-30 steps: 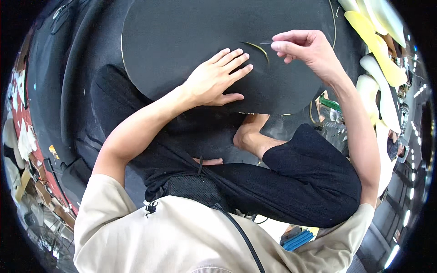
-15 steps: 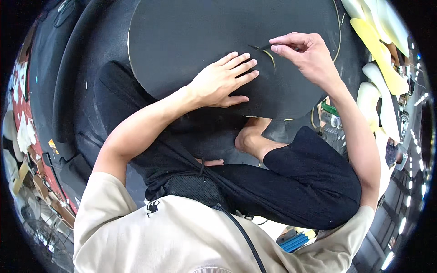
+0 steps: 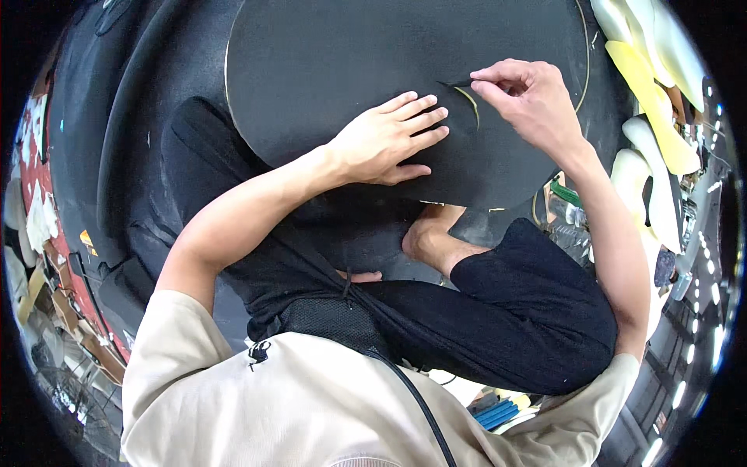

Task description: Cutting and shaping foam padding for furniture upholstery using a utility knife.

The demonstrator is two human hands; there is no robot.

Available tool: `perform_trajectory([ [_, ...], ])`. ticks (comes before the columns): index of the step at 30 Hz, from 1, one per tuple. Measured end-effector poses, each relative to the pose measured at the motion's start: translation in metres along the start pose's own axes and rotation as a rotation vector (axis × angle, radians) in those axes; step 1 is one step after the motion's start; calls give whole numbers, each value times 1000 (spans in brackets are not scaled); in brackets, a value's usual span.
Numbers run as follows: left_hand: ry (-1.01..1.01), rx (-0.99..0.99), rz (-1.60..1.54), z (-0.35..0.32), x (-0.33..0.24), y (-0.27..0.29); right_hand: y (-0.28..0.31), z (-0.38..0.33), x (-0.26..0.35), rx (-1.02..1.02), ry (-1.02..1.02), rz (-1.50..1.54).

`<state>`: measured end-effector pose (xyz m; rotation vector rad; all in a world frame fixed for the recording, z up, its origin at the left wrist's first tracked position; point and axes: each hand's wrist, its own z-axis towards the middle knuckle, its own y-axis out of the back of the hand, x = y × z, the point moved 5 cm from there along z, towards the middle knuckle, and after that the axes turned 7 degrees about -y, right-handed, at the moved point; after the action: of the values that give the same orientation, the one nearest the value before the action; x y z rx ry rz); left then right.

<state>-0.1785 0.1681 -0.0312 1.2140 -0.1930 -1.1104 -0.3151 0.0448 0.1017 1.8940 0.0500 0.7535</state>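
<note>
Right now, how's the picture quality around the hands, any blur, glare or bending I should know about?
Head view: the left hand and right hand are sharp and evenly lit on the black sheet, without glare. Fisheye bending curves the sheet's edge and squeezes the yellow foam pieces at the right rim. Small bright lights speckle the lower right, and the corners are black.

place: workshop | signs: foam offcuts (image 3: 650, 93), stacked black sheets (image 3: 117, 140), floor clutter

A large round sheet of black foam-like material (image 3: 342, 70) lies flat across the seated person's lap; a curved cut (image 3: 471, 105) with a pale edge runs near its right edge
</note>
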Motion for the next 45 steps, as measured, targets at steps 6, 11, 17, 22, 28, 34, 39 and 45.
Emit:
perform_trajectory([
  [6,-25,-54,-10,0,0,5,-14,0,-3,-18,67,6],
  [11,10,-169,-121,-3,9,18,-7,4,8,26,33,-12],
  [17,-15,-50,-8,-2,5,9,-4,9,0,32,-18,-81],
  [22,-3,-98,-13,-4,7,12,-15,11,1,62,-5,-40],
  [28,76,-433,-81,-9,33,57,-25,11,0,6,152,-13],
  [34,344,-472,142,-27,73,73,-17,14,7,70,43,-14],
  [39,340,-329,240,-23,72,64,-26,16,1,31,101,7],
  [45,340,-336,225,-20,72,70,-28,23,12,74,173,22],
])
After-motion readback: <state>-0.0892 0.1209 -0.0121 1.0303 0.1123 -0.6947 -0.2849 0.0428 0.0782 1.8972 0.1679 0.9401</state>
